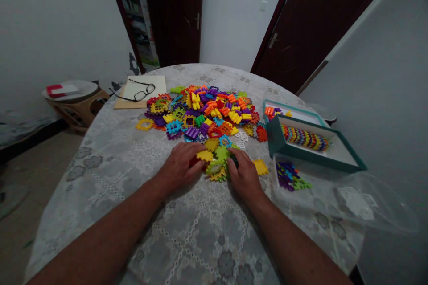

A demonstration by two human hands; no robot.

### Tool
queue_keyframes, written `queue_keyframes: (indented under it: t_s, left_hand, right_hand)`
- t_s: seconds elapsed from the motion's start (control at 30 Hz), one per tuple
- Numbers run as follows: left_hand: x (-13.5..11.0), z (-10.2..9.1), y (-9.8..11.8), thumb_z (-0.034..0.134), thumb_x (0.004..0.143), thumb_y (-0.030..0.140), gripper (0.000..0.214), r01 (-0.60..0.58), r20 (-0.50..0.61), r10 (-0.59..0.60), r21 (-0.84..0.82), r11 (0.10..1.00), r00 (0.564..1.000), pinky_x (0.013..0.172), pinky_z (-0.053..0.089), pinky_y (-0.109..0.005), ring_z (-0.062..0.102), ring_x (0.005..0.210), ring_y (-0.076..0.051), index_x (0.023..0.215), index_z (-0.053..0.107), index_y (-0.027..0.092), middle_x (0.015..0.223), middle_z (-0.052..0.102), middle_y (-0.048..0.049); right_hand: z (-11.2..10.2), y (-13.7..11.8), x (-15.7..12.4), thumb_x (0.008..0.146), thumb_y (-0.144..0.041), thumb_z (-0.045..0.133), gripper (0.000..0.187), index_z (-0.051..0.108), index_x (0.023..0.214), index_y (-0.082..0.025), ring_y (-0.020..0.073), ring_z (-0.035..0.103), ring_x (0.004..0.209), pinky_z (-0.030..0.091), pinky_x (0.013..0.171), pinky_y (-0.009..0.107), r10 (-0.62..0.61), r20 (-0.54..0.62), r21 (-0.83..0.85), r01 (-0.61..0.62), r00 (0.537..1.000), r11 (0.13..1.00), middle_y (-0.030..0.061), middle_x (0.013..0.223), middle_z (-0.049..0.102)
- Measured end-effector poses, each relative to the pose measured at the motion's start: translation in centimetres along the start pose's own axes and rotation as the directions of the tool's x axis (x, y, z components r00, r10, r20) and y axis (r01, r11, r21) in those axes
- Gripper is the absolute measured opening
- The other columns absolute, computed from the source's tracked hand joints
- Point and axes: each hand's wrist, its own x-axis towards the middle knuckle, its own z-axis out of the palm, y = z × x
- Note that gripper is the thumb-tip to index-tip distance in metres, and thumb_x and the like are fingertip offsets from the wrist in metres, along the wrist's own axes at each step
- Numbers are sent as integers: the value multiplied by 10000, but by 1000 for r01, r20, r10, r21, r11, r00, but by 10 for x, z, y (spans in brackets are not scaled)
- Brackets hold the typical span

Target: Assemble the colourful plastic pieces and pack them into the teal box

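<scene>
My left hand (182, 162) is closed at the near edge of the toy pile, its thumb and fingers on a yellow toothed building piece (205, 156). Opposite it, my right hand (244, 173) curls its fingers against a light green toothed building piece (222, 153). Between the hands lies a small cluster of green and yellow toothed pieces, including a green ring-shaped piece (216, 170). My fingers hide part of this cluster. To the right of my right hand a flat yellow square piece (261, 167) rests on the tablecloth.
A big heap of coloured plastic pieces (207, 111) covers the table's middle. On the right stand a teal box (317, 156) with a striped chain of pieces, its lid (301, 111), and a clear plastic tub (294, 193). Glasses (140, 94) lie on papers at the left.
</scene>
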Motion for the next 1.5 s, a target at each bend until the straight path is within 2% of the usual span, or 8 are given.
queue_keyframes:
  t_s: [0.3, 0.5, 0.67, 0.8, 0.93, 1.07, 1.27, 1.5]
  left_hand:
    - [4, -6, -8, 559, 1060, 326, 289, 97, -30, -98, -21, 995, 995, 1034, 536, -475, 709, 1117, -273, 1296, 704, 244, 1222, 782, -89]
    - [3, -10, -1, 612, 1037, 348, 304, 200, -149, -206, -56, 978, 967, 1016, 547, -441, 708, 1131, -270, 1309, 641, 216, 1246, 758, -122]
    - [3, -23, 15, 566, 1046, 375, 219, 227, -155, -239, -91, 970, 959, 926, 540, -389, 708, 994, -239, 1150, 672, 214, 1094, 763, -86]
    - [4, -32, 28, 534, 1042, 439, 267, 243, -90, -256, -139, 960, 962, 776, 489, -319, 666, 813, -197, 1066, 672, 212, 908, 724, -25]
    - [2, -33, 35, 563, 1006, 455, 270, 237, -14, -241, -131, 962, 970, 689, 408, -288, 596, 705, -169, 942, 658, 211, 773, 657, 11]
    - [-3, -35, 37, 616, 974, 431, 248, 284, 74, -277, -117, 952, 958, 655, 369, -281, 579, 674, -165, 844, 621, 220, 703, 632, 22]
    - [-11, -36, 35, 662, 949, 399, 230, 290, 185, -261, -153, 945, 947, 639, 362, -284, 578, 680, -171, 809, 597, 227, 713, 649, 5]
    - [-17, -34, 36, 622, 930, 269, 102, 233, 327, -142, -260, 937, 934, 681, 420, -288, 601, 734, -176, 993, 700, 254, 835, 727, -13]
  right_hand:
    - [-8, -16, -7, 956, -113, 490, 394, 681, 1287, -206, 281, 619, 1284, 446, 1192, 546, -160, 30, -3, 160, 987, 987, 131, 1322, 703]
    - [-6, -21, -11, 994, -271, 651, 312, 677, 1299, -211, 339, 579, 1324, 363, 1213, 625, -173, 121, -143, 189, 978, 971, 133, 1316, 712]
    - [-3, -20, -10, 997, -254, 649, 318, 680, 1310, -208, 326, 621, 1224, 442, 1136, 586, -204, 77, -140, 213, 976, 967, 140, 1260, 725]
    - [-9, -23, -8, 1002, -212, 616, 249, 705, 1235, -215, 285, 666, 1064, 527, 1018, 507, -239, 3, -70, 239, 971, 969, 110, 1120, 743]
    - [-18, -30, -11, 1026, -214, 594, 222, 702, 1220, -228, 245, 699, 1033, 572, 943, 416, -281, -50, 48, 283, 959, 958, 94, 1095, 742]
    - [-22, -38, -17, 1038, -211, 592, 227, 695, 1240, -229, 211, 716, 969, 593, 877, 358, -328, 10, 142, 323, 945, 936, 82, 1072, 740]
    - [-23, -47, -21, 1034, -187, 586, 250, 692, 1256, -233, 220, 707, 1014, 603, 892, 370, -412, 191, 201, 375, 891, 905, 94, 1103, 726]
    - [-18, -44, -23, 1001, -149, 599, 349, 633, 1334, -249, 236, 674, 1068, 599, 919, 397, -384, 234, 193, 344, 893, 919, 101, 1158, 688]
